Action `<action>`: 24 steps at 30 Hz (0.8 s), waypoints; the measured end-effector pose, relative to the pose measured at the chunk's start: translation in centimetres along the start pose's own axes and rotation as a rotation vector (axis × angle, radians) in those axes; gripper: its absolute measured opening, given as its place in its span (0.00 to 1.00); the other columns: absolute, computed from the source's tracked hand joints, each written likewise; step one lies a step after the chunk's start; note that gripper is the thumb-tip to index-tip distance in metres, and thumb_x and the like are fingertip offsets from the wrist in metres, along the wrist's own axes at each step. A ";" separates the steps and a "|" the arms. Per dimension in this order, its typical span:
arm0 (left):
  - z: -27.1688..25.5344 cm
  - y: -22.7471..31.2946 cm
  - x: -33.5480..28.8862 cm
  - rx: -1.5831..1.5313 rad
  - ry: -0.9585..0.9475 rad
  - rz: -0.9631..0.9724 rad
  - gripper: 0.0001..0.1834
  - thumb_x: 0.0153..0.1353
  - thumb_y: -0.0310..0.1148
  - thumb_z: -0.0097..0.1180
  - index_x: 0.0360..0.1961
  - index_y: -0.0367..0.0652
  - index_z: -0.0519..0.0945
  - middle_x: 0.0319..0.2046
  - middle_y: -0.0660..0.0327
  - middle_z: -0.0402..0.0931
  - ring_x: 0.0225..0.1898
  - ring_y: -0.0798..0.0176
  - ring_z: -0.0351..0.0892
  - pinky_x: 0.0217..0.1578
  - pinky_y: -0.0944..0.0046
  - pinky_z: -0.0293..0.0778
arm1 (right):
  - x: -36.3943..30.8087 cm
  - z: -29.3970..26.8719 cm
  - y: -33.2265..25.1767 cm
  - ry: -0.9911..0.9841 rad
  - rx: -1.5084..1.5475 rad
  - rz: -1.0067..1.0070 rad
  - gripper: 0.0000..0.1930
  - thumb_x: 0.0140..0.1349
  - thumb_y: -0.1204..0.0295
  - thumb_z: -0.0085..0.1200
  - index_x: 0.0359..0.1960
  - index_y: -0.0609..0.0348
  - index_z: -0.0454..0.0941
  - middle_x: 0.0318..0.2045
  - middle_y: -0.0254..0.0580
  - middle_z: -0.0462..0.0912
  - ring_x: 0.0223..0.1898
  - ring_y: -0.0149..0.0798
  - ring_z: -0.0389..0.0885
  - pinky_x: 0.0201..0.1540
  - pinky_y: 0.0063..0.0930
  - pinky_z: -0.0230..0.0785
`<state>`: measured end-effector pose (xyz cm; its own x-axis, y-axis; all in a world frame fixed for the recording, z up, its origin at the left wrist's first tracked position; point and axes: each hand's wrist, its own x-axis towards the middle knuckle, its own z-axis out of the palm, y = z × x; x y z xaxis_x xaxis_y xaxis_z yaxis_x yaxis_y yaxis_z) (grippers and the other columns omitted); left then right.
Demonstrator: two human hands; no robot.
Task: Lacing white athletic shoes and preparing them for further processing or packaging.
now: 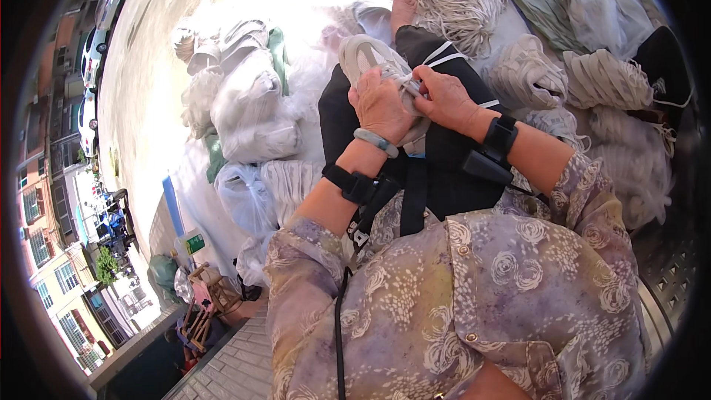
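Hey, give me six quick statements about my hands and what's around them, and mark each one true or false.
1. The left hand holds a shoe. True.
2. The shoe is solid black. False: it is pale.
3. A bangle circles the left wrist. True.
4. The right hand lies flat on the ground. False: it is at the shoe's laces.
5. A heap of pale cords lies beyond the hands. True.
6. The shirt is plain, without any pattern. False: it has a floral print.
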<state>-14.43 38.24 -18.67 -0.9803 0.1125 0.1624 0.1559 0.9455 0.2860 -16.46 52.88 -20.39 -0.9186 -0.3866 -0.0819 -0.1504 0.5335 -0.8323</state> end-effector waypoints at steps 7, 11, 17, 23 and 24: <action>-8.3 -7.8 -7.0 0.215 -0.144 0.137 0.08 0.43 0.24 0.49 0.28 0.35 0.73 0.49 0.48 0.66 0.55 0.45 0.61 0.55 0.47 0.53 | -0.3 -0.3 1.5 0.051 -0.008 -0.061 0.19 0.47 0.72 0.53 0.42 0.60 0.67 0.24 0.45 0.76 0.29 0.47 0.78 0.33 0.36 0.68; -10.7 -17.2 -15.9 0.414 -0.353 -0.263 0.07 0.45 0.24 0.48 0.27 0.34 0.73 0.49 0.48 0.67 0.53 0.45 0.63 0.52 0.48 0.57 | -0.3 -0.5 1.2 0.059 0.030 -0.076 0.19 0.47 0.72 0.52 0.43 0.60 0.67 0.24 0.45 0.76 0.28 0.47 0.78 0.33 0.35 0.68; -8.4 -18.5 -18.8 0.177 -0.346 -0.299 0.09 0.46 0.30 0.56 0.30 0.40 0.74 0.47 0.51 0.71 0.49 0.47 0.68 0.48 0.52 0.62 | -0.2 -0.2 1.3 0.059 -0.004 -0.107 0.21 0.46 0.71 0.55 0.43 0.60 0.66 0.24 0.45 0.76 0.28 0.47 0.77 0.32 0.35 0.68; -4.3 -10.8 -7.9 -0.098 -0.066 0.011 0.15 0.46 0.34 0.58 0.37 0.40 0.77 0.45 0.54 0.73 0.49 0.50 0.69 0.49 0.54 0.62 | -0.3 -0.7 0.9 0.016 -0.015 -0.018 0.25 0.46 0.68 0.58 0.46 0.61 0.64 0.25 0.44 0.77 0.28 0.44 0.78 0.33 0.32 0.68; -3.5 -9.8 -6.7 -0.114 -0.058 0.049 0.16 0.47 0.34 0.58 0.37 0.39 0.77 0.45 0.54 0.73 0.48 0.50 0.69 0.49 0.54 0.62 | -0.4 -0.8 0.9 0.024 -0.011 -0.014 0.26 0.47 0.67 0.58 0.47 0.62 0.64 0.25 0.43 0.77 0.28 0.41 0.78 0.32 0.31 0.68</action>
<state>-8.92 27.09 -19.26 -0.9760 0.1781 0.1251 0.2132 0.8980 0.3849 -16.52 54.06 -20.67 -0.9250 -0.3756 -0.0569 -0.1670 0.5367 -0.8271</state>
